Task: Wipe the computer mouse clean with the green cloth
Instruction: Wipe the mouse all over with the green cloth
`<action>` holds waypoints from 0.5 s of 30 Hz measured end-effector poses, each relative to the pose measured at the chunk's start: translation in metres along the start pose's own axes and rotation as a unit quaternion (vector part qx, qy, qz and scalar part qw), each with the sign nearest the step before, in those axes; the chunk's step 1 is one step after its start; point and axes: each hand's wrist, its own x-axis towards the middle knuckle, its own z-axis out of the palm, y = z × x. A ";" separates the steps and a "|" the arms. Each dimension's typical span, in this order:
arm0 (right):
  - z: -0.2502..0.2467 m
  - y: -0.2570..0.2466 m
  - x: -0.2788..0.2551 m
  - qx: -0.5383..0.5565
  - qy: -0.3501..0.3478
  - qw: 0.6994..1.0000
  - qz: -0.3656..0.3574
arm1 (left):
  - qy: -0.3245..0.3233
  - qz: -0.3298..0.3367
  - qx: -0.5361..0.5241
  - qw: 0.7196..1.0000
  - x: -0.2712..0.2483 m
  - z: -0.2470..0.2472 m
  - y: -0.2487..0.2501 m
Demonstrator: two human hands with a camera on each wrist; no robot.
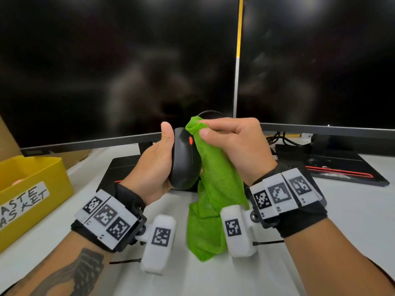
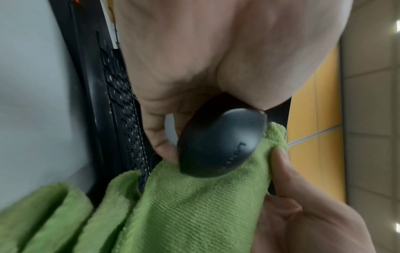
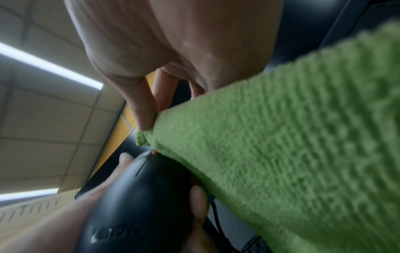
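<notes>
Head view: left hand (image 1: 158,159) grips mouse (image 1: 184,161); right hand (image 1: 237,144) pinches green cloth (image 1: 213,180).

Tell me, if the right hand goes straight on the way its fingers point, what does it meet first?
Probably the mouse. The right hand points leftward, pinching the green cloth against the mouse's side, held in the left hand. So cloth, then mouse.

Bare forearms, 2 in view. Left forearm (image 1: 70,272) inked with dark geometric tattoo. Black fabric cuff on each wrist. Atop each cuff, white block band (image 1: 106,220) carrying 3 black-and-white square tags. White camera pod (image 1: 158,242) on left wrist, another (image 1: 237,230) on right, 1 tag apiece. Thin black cable trailing from each pod.
</notes>
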 end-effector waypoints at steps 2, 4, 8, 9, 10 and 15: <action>0.005 0.005 0.001 -0.038 0.011 0.999 -0.026 | -0.010 0.013 0.008 1.000 -0.002 0.003 -0.001; 0.008 0.008 0.001 -0.061 -0.004 0.997 -0.041 | -0.023 0.037 0.016 0.999 -0.003 0.003 -0.002; 0.007 0.007 -0.001 -0.102 -0.095 0.990 -0.027 | 0.016 0.064 0.003 0.998 -0.001 -0.003 0.003; 0.007 0.006 -0.002 -0.117 -0.125 0.985 -0.020 | 0.023 0.062 0.000 0.998 0.000 -0.005 0.005; 0.008 0.006 -0.003 -0.127 -0.141 0.982 -0.017 | 0.023 0.056 0.001 0.998 0.000 -0.006 0.006; 0.004 0.010 0.000 -0.070 -0.025 0.997 -0.035 | -0.016 0.054 0.028 0.998 0.000 -0.005 0.000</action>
